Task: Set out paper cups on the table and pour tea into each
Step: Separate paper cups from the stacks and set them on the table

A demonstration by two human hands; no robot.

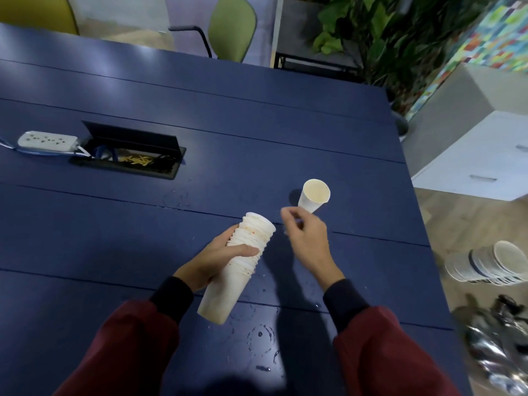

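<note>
1. Step in hand looks like setting out cups: one paper cup (313,195) stands on the blue table (257,132), just beyond the stack of cups (240,264).
2. The left hand (220,260) grasps that stack, tilted above the table.
3. The right hand (307,238), just right of the stack, has loosely curled fingers holding nothing.
4. Next move likely calls for peeling off the stack's top cup.
5. No readable writing shows.
</note>
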